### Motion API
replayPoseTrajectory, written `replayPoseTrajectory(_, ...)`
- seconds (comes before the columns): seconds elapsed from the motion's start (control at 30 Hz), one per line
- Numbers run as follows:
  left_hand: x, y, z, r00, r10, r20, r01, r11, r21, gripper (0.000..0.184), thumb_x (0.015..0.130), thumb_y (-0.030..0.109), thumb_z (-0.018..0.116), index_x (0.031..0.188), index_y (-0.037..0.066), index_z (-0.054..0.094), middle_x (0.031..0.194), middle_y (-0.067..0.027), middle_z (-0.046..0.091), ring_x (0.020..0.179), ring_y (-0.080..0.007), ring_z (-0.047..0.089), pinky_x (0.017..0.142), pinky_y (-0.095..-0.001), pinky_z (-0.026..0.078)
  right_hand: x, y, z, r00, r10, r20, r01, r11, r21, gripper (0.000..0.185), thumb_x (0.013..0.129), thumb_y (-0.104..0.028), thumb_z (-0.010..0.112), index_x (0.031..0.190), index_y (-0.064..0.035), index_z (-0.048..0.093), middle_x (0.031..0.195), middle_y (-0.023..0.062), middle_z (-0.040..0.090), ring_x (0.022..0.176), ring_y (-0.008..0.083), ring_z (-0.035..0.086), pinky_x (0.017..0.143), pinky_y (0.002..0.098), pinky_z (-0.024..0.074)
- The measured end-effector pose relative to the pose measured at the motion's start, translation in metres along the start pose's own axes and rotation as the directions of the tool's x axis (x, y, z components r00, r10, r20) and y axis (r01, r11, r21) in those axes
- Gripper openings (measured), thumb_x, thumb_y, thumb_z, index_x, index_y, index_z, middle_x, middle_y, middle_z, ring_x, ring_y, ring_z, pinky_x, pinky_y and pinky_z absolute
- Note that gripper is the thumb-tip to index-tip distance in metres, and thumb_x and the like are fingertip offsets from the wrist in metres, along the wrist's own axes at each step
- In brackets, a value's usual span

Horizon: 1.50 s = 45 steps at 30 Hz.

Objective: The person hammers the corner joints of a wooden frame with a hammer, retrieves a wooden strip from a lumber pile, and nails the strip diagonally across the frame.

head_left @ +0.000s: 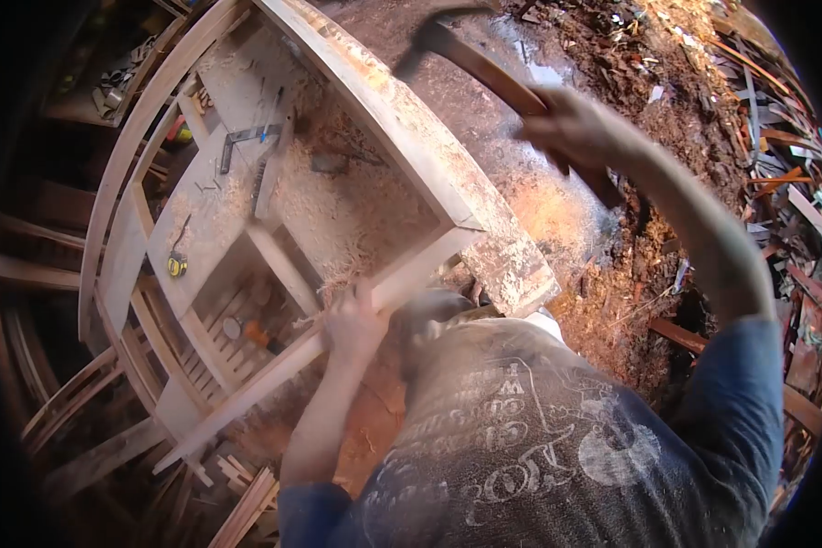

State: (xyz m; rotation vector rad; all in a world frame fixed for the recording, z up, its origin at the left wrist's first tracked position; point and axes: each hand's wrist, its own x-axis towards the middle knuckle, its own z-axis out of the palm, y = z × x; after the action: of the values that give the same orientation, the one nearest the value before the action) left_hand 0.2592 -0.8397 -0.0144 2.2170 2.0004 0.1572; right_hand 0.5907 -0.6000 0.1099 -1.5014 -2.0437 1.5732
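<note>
My right hand (pixel 575 128) is raised at the upper right, closed around the wooden handle of a hammer (pixel 489 73). The dark hammer head is at the upper middle, above the ground and apart from the wood; hand and hammer are slightly blurred. Lower down, my left hand (pixel 352 320) grips the near rail of a large curved wooden frame (pixel 411 267), with its fingers over the rail beside wood shavings. The frame's corner lies just right of that hand. No nail can be made out near it.
A yellow tape measure (pixel 176 265) and a dark metal tool with a blue part (pixel 247 137) lie on the frame's panels. A shavings-covered board (pixel 511 265) is on the right. Scrap wood (pixel 785 173) lines the far right. Loose slats (pixel 247 511) are at the bottom left.
</note>
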Motion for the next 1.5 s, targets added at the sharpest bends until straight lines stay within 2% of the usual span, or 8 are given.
replayPoseTrajectory(0.2,-0.001,0.006,0.003,1.0,-0.015,-0.023,0.017,0.996,0.088,0.056,0.073,0.034,0.08,0.11,0.002,0.053,0.079,-0.0199,0.065,0.071,-0.0397,0.067,0.061,-0.0491,0.053,-0.099,0.103,0.001,0.898,0.399,-0.185,-0.328,0.888,0.322,0.024,0.086,-0.012,0.062,0.106,0.0004,0.054,0.068,0.0,0.052,0.049,0.0078,0.046,0.044,0.0213,0.0447)
replayPoseTrajectory(0.4,0.003,0.019,-0.008,0.991,-0.121,0.054,0.115,0.987,0.114,0.047,0.073,0.025,0.08,0.103,0.001,0.053,0.084,-0.0201,0.064,0.076,-0.0382,0.066,0.066,-0.0484,0.054,-0.102,0.095,-0.091,0.798,0.178,-0.576,0.088,0.911,0.403,0.019,0.092,-0.022,0.063,0.091,-0.007,0.052,0.06,-0.0044,0.05,0.046,0.0044,0.049,0.042,0.0188,0.0416)
replayPoseTrajectory(0.8,-0.001,0.011,-0.008,0.989,-0.148,-0.003,0.147,0.985,-0.092,0.038,0.07,0.017,0.075,0.1,0.003,0.056,0.094,-0.0189,0.066,0.087,-0.0355,0.067,0.077,-0.0433,0.054,0.019,-0.096,0.036,0.843,0.263,0.469,0.263,0.561,-0.785,0.023,0.081,-0.012,0.064,0.101,-0.0016,0.061,0.081,0.014,0.065,0.075,0.0274,0.066,0.075,0.0419,0.0531)
replayPoseTrajectory(1.0,0.0,0.001,-0.008,0.99,-0.11,-0.089,0.095,0.982,-0.163,0.024,0.077,0.011,0.066,0.098,0.003,0.056,0.102,-0.0172,0.067,0.092,-0.0327,0.067,0.08,-0.0419,0.055,0.113,-0.191,0.036,0.978,0.115,0.172,0.093,0.501,-0.861,0.019,0.09,-0.017,0.06,0.098,-0.0002,0.06,0.066,0.0073,0.058,0.045,0.018,0.056,0.044,0.0329,0.0493)
replayPoseTrajectory(1.17,-0.001,-0.003,0.001,0.989,-0.072,-0.128,0.053,0.988,-0.146,0.019,0.081,0.011,0.061,0.097,0.003,0.056,0.105,-0.0158,0.068,0.09,-0.0322,0.067,0.079,-0.0412,0.055,0.113,-0.139,0.047,0.981,0.028,0.194,0.163,0.431,-0.888,0.025,0.092,-0.017,0.054,0.11,0.0018,0.054,0.074,0.0146,0.062,0.064,0.0234,0.065,0.061,0.037,0.0566)
replayPoseTrajectory(1.2,-0.004,-0.001,0.004,0.991,-0.089,-0.097,0.078,0.99,-0.114,0.019,0.081,0.011,0.061,0.097,0.003,0.056,0.105,-0.0158,0.068,0.089,-0.0321,0.067,0.078,-0.0409,0.055,0.096,-0.141,0.061,0.819,0.404,0.406,0.353,0.204,-0.913,0.029,0.089,-0.014,0.056,0.113,0.0016,0.055,0.085,0.0186,0.064,0.078,0.0281,0.067,0.074,0.0404,0.0558)
replayPoseTrajectory(1.27,-0.002,-0.002,0.003,0.993,-0.098,-0.071,0.09,0.991,-0.1,0.024,0.078,0.012,0.064,0.099,0.003,0.056,0.107,-0.0153,0.068,0.09,-0.0325,0.067,0.079,-0.0415,0.055,0.06,-0.161,0.083,0.644,0.712,0.281,0.142,0.25,-0.958,0.036,0.083,-0.018,0.063,0.114,-0.0007,0.056,0.097,0.0208,0.064,0.084,0.0316,0.067,0.078,0.0454,0.0543)
replayPoseTrajectory(1.5,0.0,0.003,0.005,0.99,-0.072,-0.118,0.058,0.992,-0.113,0.029,0.075,0.011,0.066,0.101,0.003,0.056,0.109,-0.0149,0.067,0.093,-0.0331,0.067,0.08,-0.0418,0.055,0.018,-0.111,0.035,0.957,0.246,0.155,-0.081,0.738,-0.67,0.028,0.08,-0.018,0.067,0.1,-0.0025,0.055,0.075,0.0098,0.059,0.062,0.025,0.06,0.063,0.0419,0.0475)
